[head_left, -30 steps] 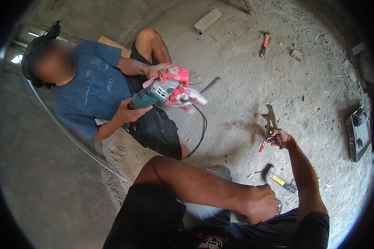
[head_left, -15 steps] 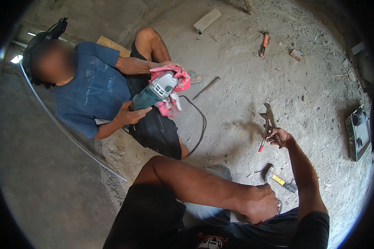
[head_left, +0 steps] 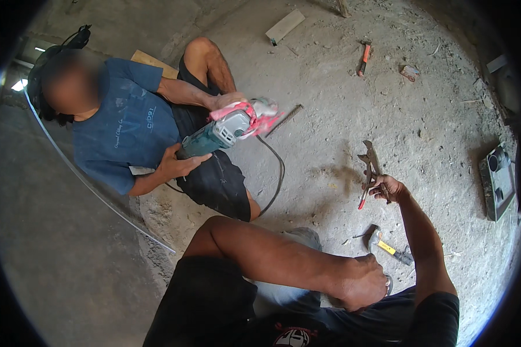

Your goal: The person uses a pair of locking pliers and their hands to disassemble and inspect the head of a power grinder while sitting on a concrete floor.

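Observation:
My right hand (head_left: 386, 188) is closed on dark metal pliers (head_left: 369, 163) with a red handle tip, held above the dusty floor. My left arm crosses low in the picture; its hand (head_left: 362, 282) has curled fingers near my lap, around something I cannot make out. Between my two hands, a hammer (head_left: 395, 251) with a yellow-and-black handle lies on the floor. Across from me, a seated person (head_left: 127, 121) in a blue shirt holds a teal power tool (head_left: 205, 139) in one hand and works a pink cloth (head_left: 255, 121) over its head with the other.
A black cord (head_left: 281, 173) curves over the floor beside a metal rod (head_left: 285, 120). An orange-handled hammer (head_left: 365, 59) and a board (head_left: 285, 26) lie farther back. A grey metal case (head_left: 498, 182) sits at the right. A long pale strip (head_left: 87, 172) runs along the left.
The other person's pink cloth has shifted about over the power tool's head. The view has moved slightly. My right hand still grips the pliers in much the same place.

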Available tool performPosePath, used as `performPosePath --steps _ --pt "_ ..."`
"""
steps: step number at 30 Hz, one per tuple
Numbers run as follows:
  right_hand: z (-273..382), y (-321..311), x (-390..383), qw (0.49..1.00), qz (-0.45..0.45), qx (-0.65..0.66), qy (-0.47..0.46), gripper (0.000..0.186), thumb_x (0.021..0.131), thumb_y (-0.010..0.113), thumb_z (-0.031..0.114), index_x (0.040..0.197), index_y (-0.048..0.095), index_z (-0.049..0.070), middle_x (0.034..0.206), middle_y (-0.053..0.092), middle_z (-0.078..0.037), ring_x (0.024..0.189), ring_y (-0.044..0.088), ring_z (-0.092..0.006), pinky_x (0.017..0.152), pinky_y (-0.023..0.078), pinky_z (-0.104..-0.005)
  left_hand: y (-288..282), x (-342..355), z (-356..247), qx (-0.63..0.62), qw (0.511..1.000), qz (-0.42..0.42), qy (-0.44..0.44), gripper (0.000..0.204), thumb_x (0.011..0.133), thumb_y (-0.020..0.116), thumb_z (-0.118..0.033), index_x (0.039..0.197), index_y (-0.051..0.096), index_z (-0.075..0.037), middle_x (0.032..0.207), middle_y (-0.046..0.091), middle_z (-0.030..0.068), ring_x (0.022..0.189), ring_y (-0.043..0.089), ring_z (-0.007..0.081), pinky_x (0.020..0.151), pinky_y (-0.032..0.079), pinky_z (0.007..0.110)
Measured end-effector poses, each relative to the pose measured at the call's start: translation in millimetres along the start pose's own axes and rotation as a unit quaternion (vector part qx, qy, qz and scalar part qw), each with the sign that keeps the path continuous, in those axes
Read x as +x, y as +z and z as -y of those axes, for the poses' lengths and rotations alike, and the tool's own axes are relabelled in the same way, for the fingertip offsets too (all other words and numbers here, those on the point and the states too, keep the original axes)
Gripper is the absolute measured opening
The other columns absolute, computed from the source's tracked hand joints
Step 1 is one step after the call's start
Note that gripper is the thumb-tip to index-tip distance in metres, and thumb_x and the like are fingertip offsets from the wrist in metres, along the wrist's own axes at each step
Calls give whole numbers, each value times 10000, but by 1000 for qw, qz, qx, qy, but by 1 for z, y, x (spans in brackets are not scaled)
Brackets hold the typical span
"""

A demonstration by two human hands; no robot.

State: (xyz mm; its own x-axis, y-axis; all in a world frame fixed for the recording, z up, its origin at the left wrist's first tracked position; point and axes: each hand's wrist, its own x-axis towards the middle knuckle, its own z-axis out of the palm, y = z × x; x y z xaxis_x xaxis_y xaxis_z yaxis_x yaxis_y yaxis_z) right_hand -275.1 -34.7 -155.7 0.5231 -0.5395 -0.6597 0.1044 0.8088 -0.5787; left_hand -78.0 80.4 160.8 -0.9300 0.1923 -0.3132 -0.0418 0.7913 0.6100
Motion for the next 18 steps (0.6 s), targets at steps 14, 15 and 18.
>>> performPosePath --steps 14,15,18 --pt "0 -4 -1 1000 3 17 1 412 773 593 198 1178 571 131 1059 706 -62 770 647 -157 663 508 -292 -10 3 2 -31 999 42 -8 356 767 719 -284 975 592 -24 833 620 102 793 664 275 757 491 450" --pt "-1 -6 -2 1000 2 18 1 412 773 593 198 1178 571 131 1059 706 -62 770 647 -157 663 508 -292 -9 5 2 -33 998 51 -10 358 767 719 -283 979 592 -25 837 620 103 798 664 275 762 490 451" --pt "1 -5 -1 1000 0 8 1 415 772 595 204 1180 571 134 1066 707 -63 770 648 -155 669 511 -291 -7 4 2 -33 998 54 -9 361 765 719 -282 985 593 -25 834 619 102 796 663 274 758 490 448"
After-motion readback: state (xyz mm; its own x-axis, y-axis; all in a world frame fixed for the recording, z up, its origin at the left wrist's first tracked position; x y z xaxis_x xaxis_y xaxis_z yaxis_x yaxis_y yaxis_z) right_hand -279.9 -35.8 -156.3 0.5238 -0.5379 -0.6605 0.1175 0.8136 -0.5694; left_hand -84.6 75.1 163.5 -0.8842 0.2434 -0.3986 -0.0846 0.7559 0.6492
